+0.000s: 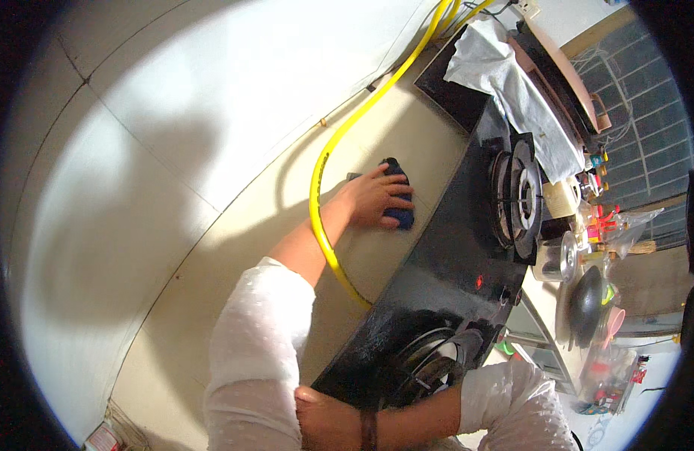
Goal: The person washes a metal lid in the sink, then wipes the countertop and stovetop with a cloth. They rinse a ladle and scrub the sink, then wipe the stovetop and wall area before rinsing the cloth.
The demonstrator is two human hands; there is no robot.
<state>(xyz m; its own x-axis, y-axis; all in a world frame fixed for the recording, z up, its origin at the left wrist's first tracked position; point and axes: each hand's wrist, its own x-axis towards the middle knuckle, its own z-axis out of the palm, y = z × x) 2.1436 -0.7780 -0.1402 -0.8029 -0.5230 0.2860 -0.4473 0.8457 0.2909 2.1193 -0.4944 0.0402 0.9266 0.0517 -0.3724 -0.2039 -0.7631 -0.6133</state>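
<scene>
My left hand (378, 197) lies over a bunched dark blue cloth (400, 219), fingers spread across it, on the cream tiled countertop (347, 253). The cloth sits between the wall and the rear edge of a black glass-topped gas stove (431, 242). A yellow gas hose (347, 127) arches over my left forearm and runs down behind the stove. Low in the view, my right hand (330, 420) is against my left sleeve, beside the stove's near corner; its fingers are hidden. A dark band circles the right wrist.
The stove carries a far burner (519, 197) and a near burner (431, 361). A pale cloth (505, 84) drapes over things at the far end. Beyond stand a steel pot (550, 259), a dark wok (586, 307) and a pink plastic scoop (615, 321). White wall tiles (183, 141) border the counter.
</scene>
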